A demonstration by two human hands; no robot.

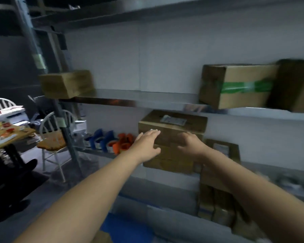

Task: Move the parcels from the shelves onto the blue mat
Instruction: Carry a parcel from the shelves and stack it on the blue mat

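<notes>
A brown cardboard parcel point(174, 125) with a white label on top sits on the middle shelf, seemingly stacked on another box point(167, 163). My left hand point(146, 146) reaches toward its front left, fingers spread and empty. My right hand point(191, 144) is in front of its right side, fingers curled apart, holding nothing. On the upper shelf point(147, 99) stand a small parcel point(67, 84) at the left and a parcel with green tape point(235, 86) at the right, with another box point(295, 85) beside it. The blue mat point(123, 228) lies on the floor below.
Blue and orange objects point(112, 141) lie on the middle shelf left of the parcel. More boxes point(216, 204) stand lower right. A metal shelf post point(60, 109) rises at the left. Beyond it are a white chair point(53, 142) and a cluttered wooden table point(7, 135).
</notes>
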